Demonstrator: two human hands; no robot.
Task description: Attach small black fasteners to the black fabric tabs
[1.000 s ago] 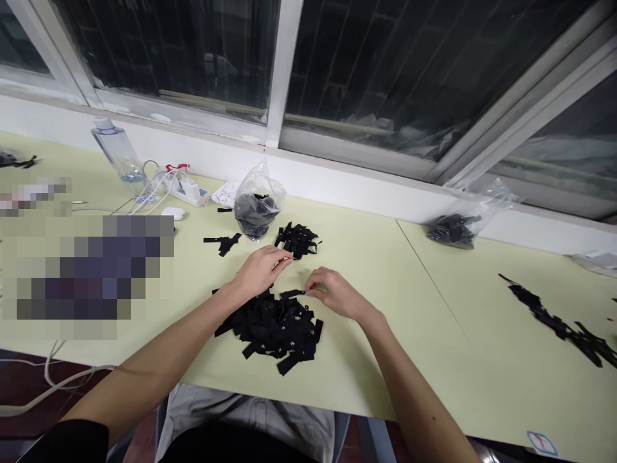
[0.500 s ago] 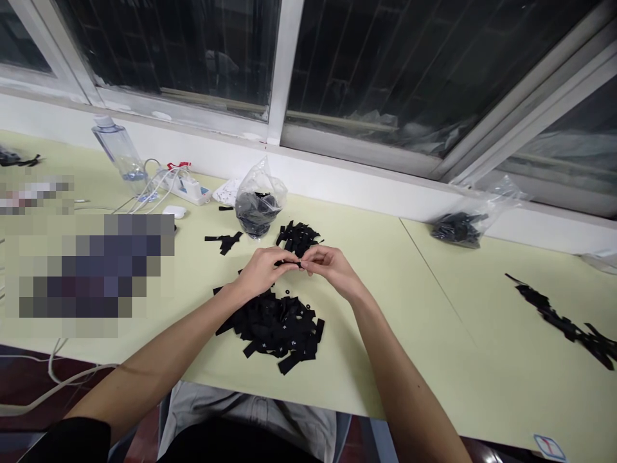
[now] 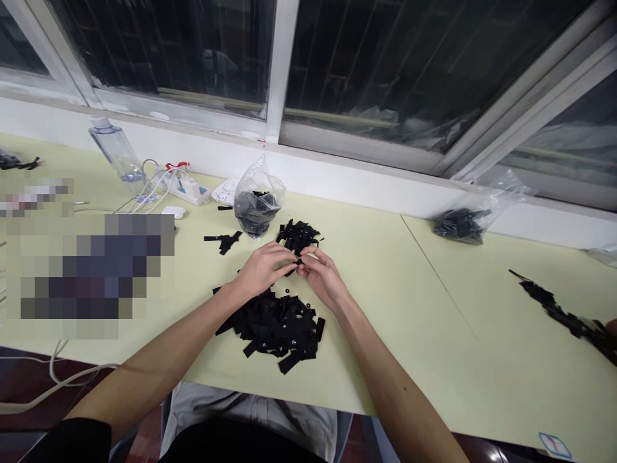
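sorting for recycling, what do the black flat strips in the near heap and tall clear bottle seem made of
Black flat strips: probably fabric, matte; thin, without shine. Tall clear bottle: likely glossy plastic; see-through walls, bright highlights, though glass is possible.

Matt black cloth pile (image 3: pixel 277 328) on a smooth, faintly glossy worktop (image 3: pixel 409 308).
Beyond the pile stands a crinkled, shiny bag of clear plastic film (image 3: pixel 260 186); beyond and left of the pile, a glossy transparent plastic bottle (image 3: pixel 116 151) and a smooth white plastic power strip (image 3: pixel 195 191). Farthest past the pile, glossy window glass (image 3: pixel 385 64) meets a dull, metal-looking frame (image 3: pixel 280 71). Nearer than the pile, trousers (image 3: pixel 294 421) show creased, matt cloth.
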